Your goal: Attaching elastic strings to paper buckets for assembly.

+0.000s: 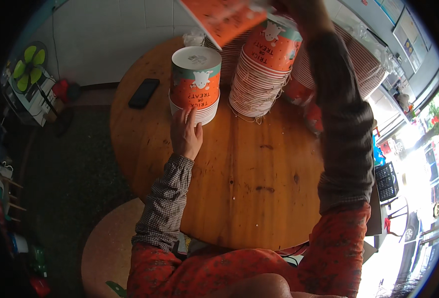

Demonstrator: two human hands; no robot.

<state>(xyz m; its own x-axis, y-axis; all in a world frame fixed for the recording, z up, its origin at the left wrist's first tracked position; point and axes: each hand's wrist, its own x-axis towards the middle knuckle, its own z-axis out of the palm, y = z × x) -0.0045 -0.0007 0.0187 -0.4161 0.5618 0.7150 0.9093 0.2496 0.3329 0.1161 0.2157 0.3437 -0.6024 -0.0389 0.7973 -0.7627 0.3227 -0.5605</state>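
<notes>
My left hand (pixel 185 133) rests on the round wooden table (pixel 239 188) with its fingertips against the rims at the foot of a short stack of upside-down orange and teal paper cups (pixel 195 82). My right arm reaches up to the top edge, where my right hand (pixel 299 9) is mostly cut off and blurred. It seems to hold an orange flat paper piece (pixel 224 20) above a taller stack of the same cups (pixel 264 69).
A black phone (pixel 143 93) lies on the table to the left of the short stack. More stacked cups (pixel 363 64) lean behind at the right. A round stool (pixel 107 248) stands at the lower left. A green fan (pixel 28 62) sits at the far left.
</notes>
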